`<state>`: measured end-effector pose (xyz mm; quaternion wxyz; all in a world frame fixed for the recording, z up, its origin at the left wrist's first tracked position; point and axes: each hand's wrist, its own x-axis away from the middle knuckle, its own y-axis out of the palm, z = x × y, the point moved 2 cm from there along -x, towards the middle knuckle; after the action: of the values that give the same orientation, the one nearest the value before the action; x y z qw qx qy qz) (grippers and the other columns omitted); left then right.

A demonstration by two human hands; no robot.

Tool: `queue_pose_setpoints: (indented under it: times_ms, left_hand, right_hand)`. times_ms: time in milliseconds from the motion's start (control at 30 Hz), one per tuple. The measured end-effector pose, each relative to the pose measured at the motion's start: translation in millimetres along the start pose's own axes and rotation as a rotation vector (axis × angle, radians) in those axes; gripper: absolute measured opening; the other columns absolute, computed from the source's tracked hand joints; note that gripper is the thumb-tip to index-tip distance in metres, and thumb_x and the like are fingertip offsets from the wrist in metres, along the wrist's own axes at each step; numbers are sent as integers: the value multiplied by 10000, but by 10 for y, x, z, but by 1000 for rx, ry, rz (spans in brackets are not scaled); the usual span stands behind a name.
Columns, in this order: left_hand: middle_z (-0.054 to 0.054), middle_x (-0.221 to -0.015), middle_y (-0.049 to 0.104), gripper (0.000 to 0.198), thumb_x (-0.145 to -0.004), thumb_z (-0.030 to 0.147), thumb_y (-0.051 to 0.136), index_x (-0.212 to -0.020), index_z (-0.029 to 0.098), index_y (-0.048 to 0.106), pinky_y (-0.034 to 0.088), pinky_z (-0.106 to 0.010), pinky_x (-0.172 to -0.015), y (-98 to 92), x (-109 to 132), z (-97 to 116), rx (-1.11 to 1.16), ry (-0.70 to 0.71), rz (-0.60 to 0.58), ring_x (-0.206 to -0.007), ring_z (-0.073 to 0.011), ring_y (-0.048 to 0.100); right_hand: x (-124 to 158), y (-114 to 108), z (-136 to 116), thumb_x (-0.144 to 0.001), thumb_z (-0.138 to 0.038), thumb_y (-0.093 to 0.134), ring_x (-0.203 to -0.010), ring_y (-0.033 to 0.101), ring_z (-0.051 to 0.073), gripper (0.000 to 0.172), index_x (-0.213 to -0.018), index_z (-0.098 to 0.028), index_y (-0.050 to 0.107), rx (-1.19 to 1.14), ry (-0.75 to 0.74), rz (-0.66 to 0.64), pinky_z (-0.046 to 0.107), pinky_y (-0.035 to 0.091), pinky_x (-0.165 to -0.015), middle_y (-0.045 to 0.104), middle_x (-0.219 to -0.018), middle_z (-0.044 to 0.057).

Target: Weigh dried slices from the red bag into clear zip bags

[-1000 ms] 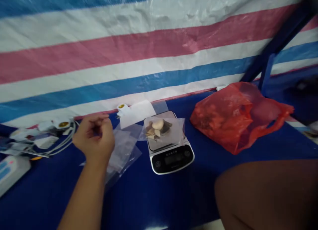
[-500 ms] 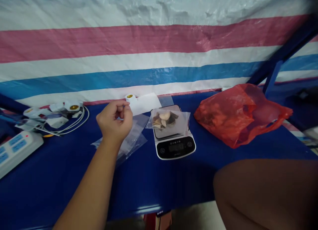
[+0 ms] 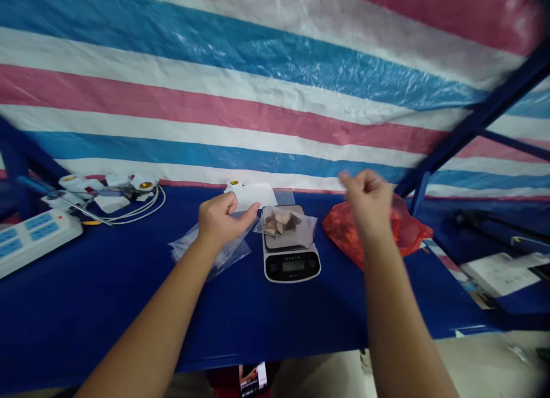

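Note:
Over the clear plastic bags [image 3: 232, 252], my left hand [image 3: 224, 217] has curled fingers and a thumb held apart, with nothing visible in it. My right hand [image 3: 369, 200], slightly blurred, is raised in front of the red plastic bag [image 3: 344, 232]; its thumb stands away from the bent fingers and no object shows between them. Between the hands, a small clear bag with brownish and pale dried pieces [image 3: 281, 221] lies on the plate of a white and black kitchen scale [image 3: 292, 266].
White paper [image 3: 260, 194] and a white socket piece [image 3: 234, 185] lie behind the scale on the blue table [image 3: 129, 306]. At left are a power strip [image 3: 43, 232] and cables [image 3: 150, 206]. A blue frame bar [image 3: 476, 120] slants at right, near a white box [image 3: 498, 272].
My left thumb has spread from the fingers. My right hand, earlier out of view behind a large blurred arm at lower right, now shows by the red bag. The view has shifted and tilted.

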<state>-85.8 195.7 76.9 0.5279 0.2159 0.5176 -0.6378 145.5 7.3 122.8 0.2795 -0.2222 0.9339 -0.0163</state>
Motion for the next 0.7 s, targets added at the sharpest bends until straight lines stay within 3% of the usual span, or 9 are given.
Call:
queue_pose_setpoints:
  times_ms: [100, 233, 300, 367, 400, 500, 533, 600, 700]
  left_hand:
    - [72, -499, 173, 582, -759, 429, 688, -532, 206, 201, 194, -275, -475, 20, 14, -17, 22, 11, 24, -458, -70, 206]
    - [62, -479, 124, 586, -893, 303, 574, -491, 187, 164, 170, -285, -466, 57, 33, -49, 81, 17, 49, -427, -65, 160]
    - [64, -462, 125, 585, -905, 303, 565, -482, 190, 176, 176, -289, -464, 62, 37, -54, 82, 18, 46, -413, -69, 166]
    - [58, -456, 233, 545, -907, 341, 576, -480, 200, 268, 243, -279, -480, 59, 35, -57, 81, 16, 11, -427, -82, 268]
    - [39, -489, 361, 505, -920, 356, 560, -489, 202, 348, 315, -272, -519, 56, 32, -59, 89, 17, -15, -475, -96, 378]
    - [-57, -796, 678, 469, -987, 328, 428, -557, 197, 560, 478, -299, -790, 49, 26, -77, 157, 1, -86, -822, -163, 639]
    - [-63, -818, 703, 492, -1000, 303, 383, -571, 198, 599, 488, -306, -837, 50, 27, -88, 180, -24, -103, -863, -170, 662]
    - [-41, -684, 691, 516, -1002, 275, 344, -585, 203, 640, 506, -298, -797, 61, 38, -108, 200, -90, -150, -741, -158, 675]
    - [-15, -506, 619, 544, -988, 263, 340, -521, 206, 614, 499, -288, -674, 78, 58, -114, 197, -125, -226, -517, -139, 609]
  right_hand:
    - [132, 208, 285, -730, -444, 782, -524, 168, 60, 628, -614, -247, 196, 112, 135, 27, 245, 173, -467, 188, -559, -93]
    - [256, 272, 481, -812, -418, 660, -514, 171, 74, 580, -540, -251, 176, 261, 82, 171, 273, 183, -477, 153, -535, -74]
    - [279, 261, 502, -834, -449, 635, -505, 183, 81, 578, -538, -254, 179, 257, 77, 175, 277, 193, -476, 156, -521, -70]
    - [286, 255, 520, -873, -526, 587, -491, 239, 94, 558, -526, -249, 249, 242, 90, 141, 274, 233, -483, 225, -496, -63]
    - [285, 258, 532, -908, -560, 529, -490, 301, 105, 546, -516, -242, 319, 232, 89, 112, 272, 278, -501, 301, -488, -51]
    - [277, 268, 575, -989, -530, 349, -608, 552, 161, 605, -501, -220, 525, 204, 69, 73, 283, 433, -666, 564, -561, 25]
    - [275, 271, 592, -986, -482, 349, -657, 606, 179, 605, -477, -220, 546, 194, 82, 64, 289, 456, -717, 608, -580, 46]
    - [271, 276, 634, -934, -375, 396, -686, 661, 204, 554, -420, -226, 542, 148, 166, 43, 293, 483, -738, 631, -556, 67]
    - [268, 273, 688, -849, -299, 421, -544, 632, 202, 489, -370, -239, 501, 68, 307, 21, 295, 485, -611, 583, -461, 65]
